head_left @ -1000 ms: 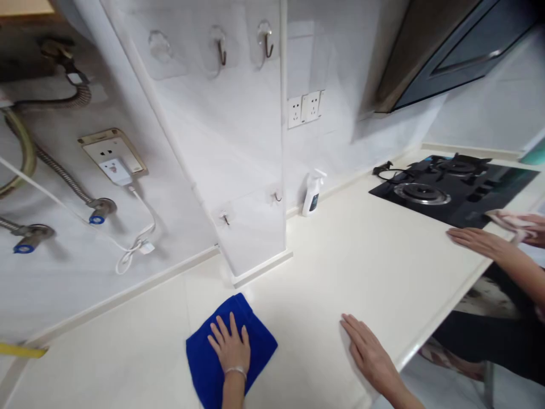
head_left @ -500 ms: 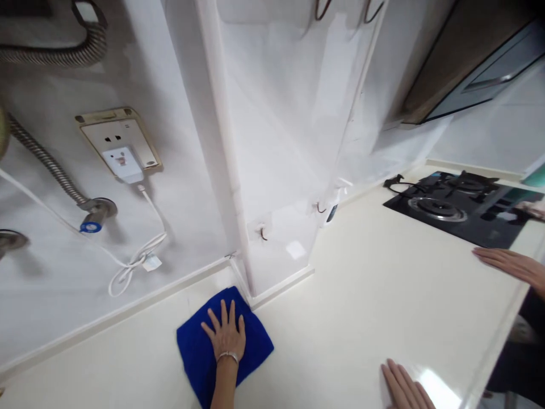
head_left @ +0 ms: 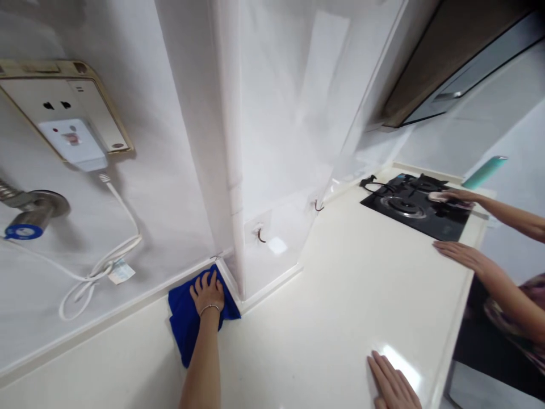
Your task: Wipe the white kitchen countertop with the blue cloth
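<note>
My left hand presses a blue cloth into the counter corner where the back wall meets the jutting pillar. Its fingers are bent over the cloth, their tips close to the wall's bottom edge, and the cloth is bunched and folded under the palm. Flat on the white countertop, near its front edge, rests my right hand. Its fingers are stretched out with nothing in them, and the lower part of the hand is cut off by the frame.
A socket with a white plug and a looped cord hangs over the counter, beside a valve. Hooks stick out of the pillar. At the right, another person's hand holds a pale cloth on the black gas stove.
My left hand has pushed the blue cloth deeper into the corner, and its fingers have bent. The view has shifted nearer the socket; the other person's arms now show more fully.
</note>
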Action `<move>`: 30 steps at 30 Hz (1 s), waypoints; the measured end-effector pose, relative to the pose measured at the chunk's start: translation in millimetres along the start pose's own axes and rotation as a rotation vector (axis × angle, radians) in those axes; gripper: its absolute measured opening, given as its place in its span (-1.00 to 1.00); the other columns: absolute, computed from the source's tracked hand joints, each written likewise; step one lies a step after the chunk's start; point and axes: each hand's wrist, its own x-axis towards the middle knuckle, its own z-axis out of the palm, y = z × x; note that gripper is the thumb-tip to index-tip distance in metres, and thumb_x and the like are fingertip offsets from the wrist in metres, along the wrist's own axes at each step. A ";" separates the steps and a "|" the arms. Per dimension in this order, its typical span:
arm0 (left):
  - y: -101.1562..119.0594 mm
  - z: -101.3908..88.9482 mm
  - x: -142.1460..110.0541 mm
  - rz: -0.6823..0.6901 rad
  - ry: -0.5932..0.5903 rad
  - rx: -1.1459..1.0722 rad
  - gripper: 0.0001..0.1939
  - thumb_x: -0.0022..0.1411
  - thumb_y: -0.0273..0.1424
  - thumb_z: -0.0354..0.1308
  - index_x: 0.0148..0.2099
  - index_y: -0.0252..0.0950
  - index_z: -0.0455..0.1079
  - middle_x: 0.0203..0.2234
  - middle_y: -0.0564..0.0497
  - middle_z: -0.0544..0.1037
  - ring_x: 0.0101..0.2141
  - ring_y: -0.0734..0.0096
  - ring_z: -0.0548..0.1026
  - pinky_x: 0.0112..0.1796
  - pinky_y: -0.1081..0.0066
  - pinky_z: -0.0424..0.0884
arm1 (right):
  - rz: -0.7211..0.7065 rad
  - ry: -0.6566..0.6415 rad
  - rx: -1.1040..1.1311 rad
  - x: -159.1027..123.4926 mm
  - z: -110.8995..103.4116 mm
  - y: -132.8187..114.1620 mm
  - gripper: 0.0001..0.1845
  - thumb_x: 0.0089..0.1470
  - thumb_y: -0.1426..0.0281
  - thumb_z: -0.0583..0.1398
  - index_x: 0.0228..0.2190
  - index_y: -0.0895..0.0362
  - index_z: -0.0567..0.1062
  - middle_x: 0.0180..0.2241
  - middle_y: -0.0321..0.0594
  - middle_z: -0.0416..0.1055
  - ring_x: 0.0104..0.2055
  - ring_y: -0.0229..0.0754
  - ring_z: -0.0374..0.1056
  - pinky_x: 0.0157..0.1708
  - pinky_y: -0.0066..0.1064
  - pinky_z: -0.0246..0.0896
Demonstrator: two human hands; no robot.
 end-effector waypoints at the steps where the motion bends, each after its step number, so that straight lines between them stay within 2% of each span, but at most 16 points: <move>1: 1.1 -0.4 -0.6 -0.005 0.006 -0.001 -0.44 0.34 -0.22 -0.33 0.31 -0.07 0.18 0.30 0.03 0.28 0.31 0.06 0.07 0.29 -0.13 -0.07 | 0.001 0.004 -0.006 0.7 -0.6 -0.4 -0.19 0.12 0.39 -0.02 0.37 0.16 -0.13 0.35 -0.09 0.01 0.33 0.11 0.03 0.27 0.03 -0.04; 5: 5.2 -5.4 -15.6 0.003 0.004 -0.002 -0.43 0.35 -0.25 -0.35 0.32 -0.11 0.16 0.34 0.03 0.21 0.36 0.08 -0.02 0.32 -0.09 -0.12 | 0.012 0.032 -0.020 3.3 -0.8 -1.9 -0.16 0.10 0.41 -0.02 0.37 0.14 -0.17 0.33 -0.10 0.04 0.32 0.08 0.06 0.26 -0.01 0.01; 9: 13.1 -14.8 -53.6 0.014 -0.007 0.024 -0.45 0.35 -0.26 -0.29 0.32 -0.12 0.16 0.36 0.02 0.17 0.36 0.05 0.00 0.32 -0.05 -0.06 | 0.030 0.058 0.000 4.0 2.0 -2.7 -0.15 0.09 0.41 -0.01 0.37 0.12 -0.18 0.34 -0.12 0.03 0.32 0.05 0.05 0.27 -0.02 0.00; 14: 28.0 -25.0 -133.9 0.042 -0.020 0.106 -0.45 0.35 -0.24 -0.26 0.34 -0.12 0.12 0.36 0.02 0.16 0.36 0.06 0.03 0.32 0.00 -0.02 | 0.076 0.068 0.053 3.3 -1.5 -8.2 -0.15 0.11 0.45 -0.01 0.37 0.17 -0.21 0.37 -0.07 -0.08 0.36 0.08 -0.06 0.29 0.05 -0.05; 18: 45.5 -20.6 -209.2 0.082 0.007 0.166 -0.46 0.35 -0.26 -0.23 0.33 -0.13 0.11 0.35 -0.01 0.18 0.35 0.04 0.04 0.31 -0.04 0.00 | 0.094 0.086 0.078 4.5 -5.6 -11.4 -0.13 0.09 0.48 0.00 0.37 0.20 -0.24 0.38 -0.02 -0.13 0.37 0.09 -0.09 0.29 0.06 -0.07; 20: 61.0 -12.3 -242.7 0.109 0.036 0.174 -0.47 0.34 -0.28 -0.21 0.33 -0.11 0.11 0.35 -0.02 0.18 0.35 0.01 0.03 0.31 -0.08 -0.02 | 0.100 0.096 0.076 5.6 -6.2 -12.0 -0.11 0.08 0.50 0.01 0.36 0.21 -0.24 0.38 0.00 -0.14 0.37 0.09 -0.09 0.29 0.06 -0.07; 23: 96.3 4.1 -280.1 0.167 0.052 0.126 -0.45 0.32 -0.29 -0.17 0.34 -0.09 0.06 0.37 -0.04 0.11 0.37 -0.07 -0.05 0.31 -0.20 -0.08 | 0.113 0.108 0.070 6.7 -5.6 -12.4 -0.08 0.04 0.51 0.03 0.36 0.23 -0.23 0.37 0.02 -0.14 0.37 0.10 -0.10 0.29 0.06 -0.08; 27: 152.8 19.9 -305.3 0.294 -0.034 -0.026 -0.39 0.28 -0.20 -0.07 0.35 -0.03 -0.02 0.38 -0.04 0.04 0.37 -0.18 -0.15 0.29 -0.34 -0.18 | 0.124 0.115 0.060 6.3 -2.3 -11.9 -0.11 0.03 0.52 0.04 0.35 0.24 -0.14 0.36 0.01 -0.07 0.38 0.08 -0.10 0.30 0.04 -0.10; 30: 180.2 18.3 -313.8 0.484 -0.150 -0.143 -0.36 0.26 -0.15 -0.02 0.35 0.06 -0.07 0.39 0.02 0.01 0.37 -0.18 -0.16 0.29 -0.36 -0.17 | 0.132 0.107 0.071 5.2 0.5 -10.1 -0.18 0.06 0.51 0.03 0.34 0.24 -0.04 0.35 -0.01 -0.02 0.38 0.06 -0.09 0.31 0.02 -0.12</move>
